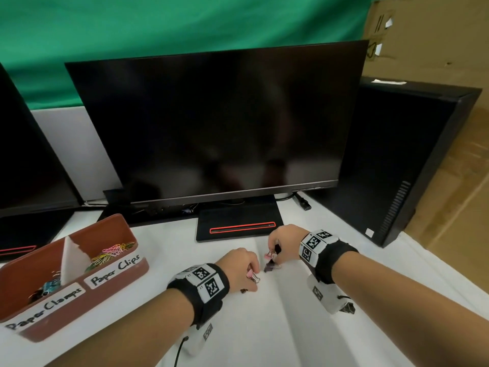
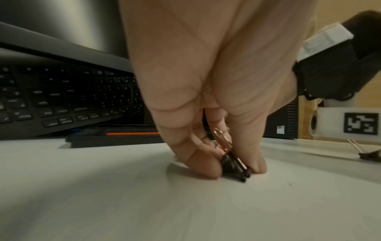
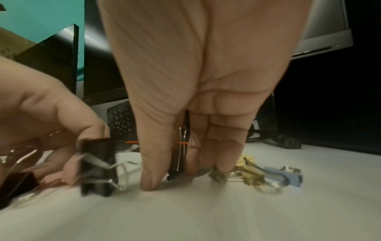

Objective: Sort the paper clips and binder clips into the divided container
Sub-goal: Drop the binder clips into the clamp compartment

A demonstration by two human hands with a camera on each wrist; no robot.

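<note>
The brown divided container (image 1: 124, 280) stands at the left, labelled "Paper Clamps" and "Paper Clips". Coloured paper clips (image 1: 113, 252) lie in its right compartment and binder clips (image 1: 47, 286) in its left one. My left hand (image 1: 251, 276) pinches a pink binder clip (image 1: 253, 276) low over the white cloth; in the left wrist view it looks dark with rose handles (image 2: 233, 164). My right hand (image 1: 274, 254) pinches a black binder clip (image 3: 178, 163) upright on the cloth. Yellow (image 3: 251, 176) and blue (image 3: 292, 177) binder clips lie beside its fingers.
A purple binder clip (image 1: 270, 268) lies between the hands, and a black one (image 1: 348, 309) under my right wrist. A monitor (image 1: 211, 123) and its stand (image 1: 238, 221) rise just behind the hands. A computer tower (image 1: 397, 165) stands at the right, a keyboard (image 2: 62, 97) under the monitor.
</note>
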